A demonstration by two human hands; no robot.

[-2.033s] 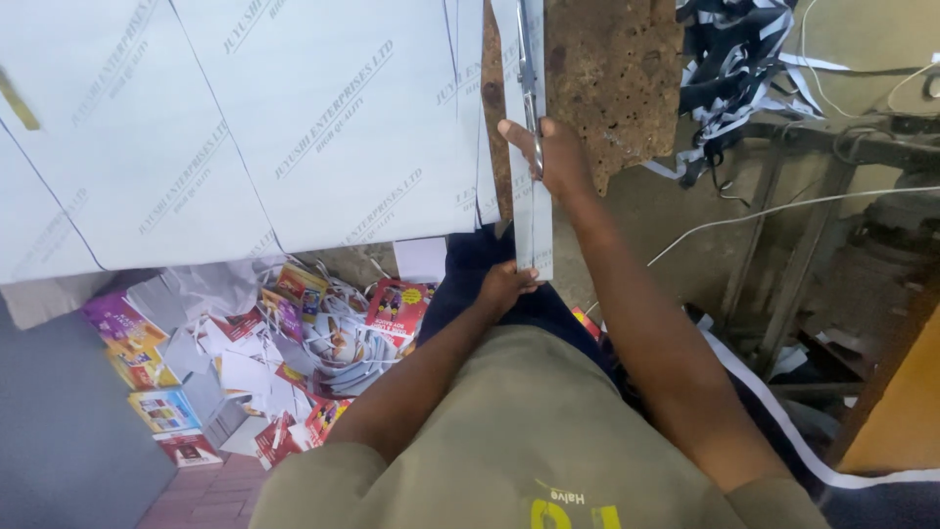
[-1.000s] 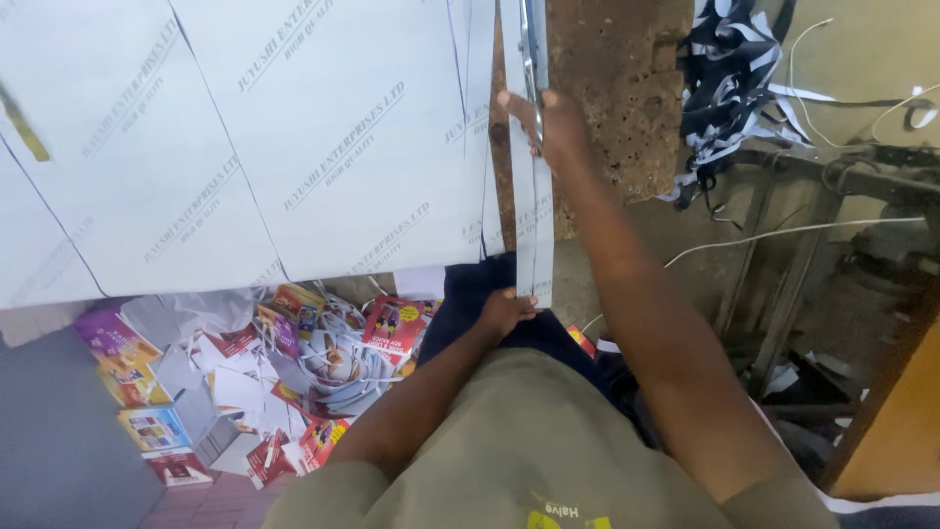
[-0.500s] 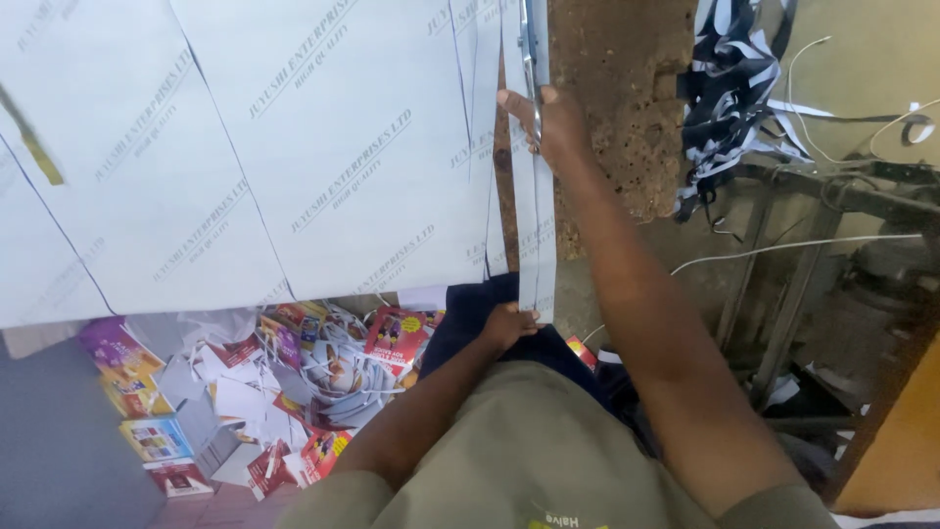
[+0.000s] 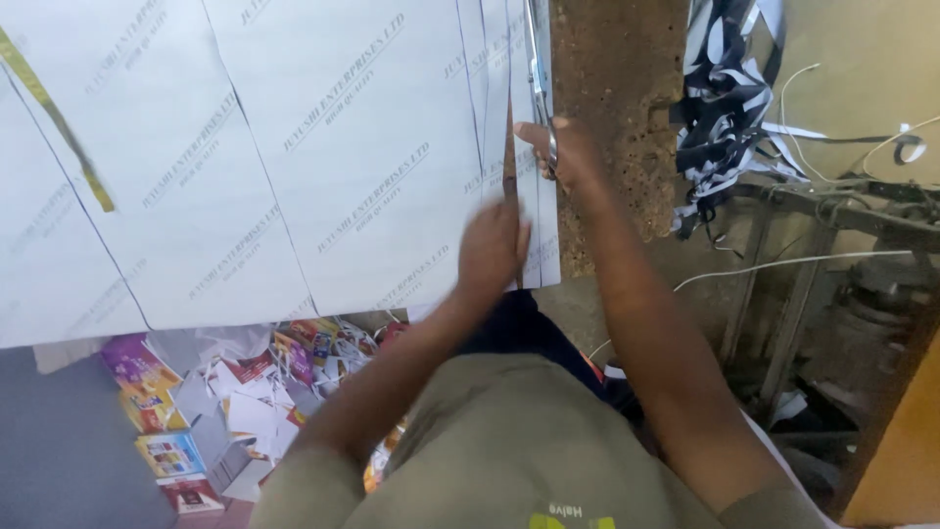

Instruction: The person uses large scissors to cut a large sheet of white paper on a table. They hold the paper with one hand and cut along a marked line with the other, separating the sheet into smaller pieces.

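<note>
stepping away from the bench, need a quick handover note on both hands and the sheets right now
Right hand: holds scissors, blades up along the white sheet's right edge.
Left hand: flat on the sheet beside the cut, grip open.
Narrow strip is slit from the bottom edge up to the scissors; above them the sheet is uncut.
Printed scraps lie on the floor below.

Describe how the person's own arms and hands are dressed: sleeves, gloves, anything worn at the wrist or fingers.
Both arms are bare down from short olive-khaki sleeves. The left hand and right hand wear no gloves. No watch, bracelet or ring shows on either. The shirt has a small yellow-green mark on its front.
</note>
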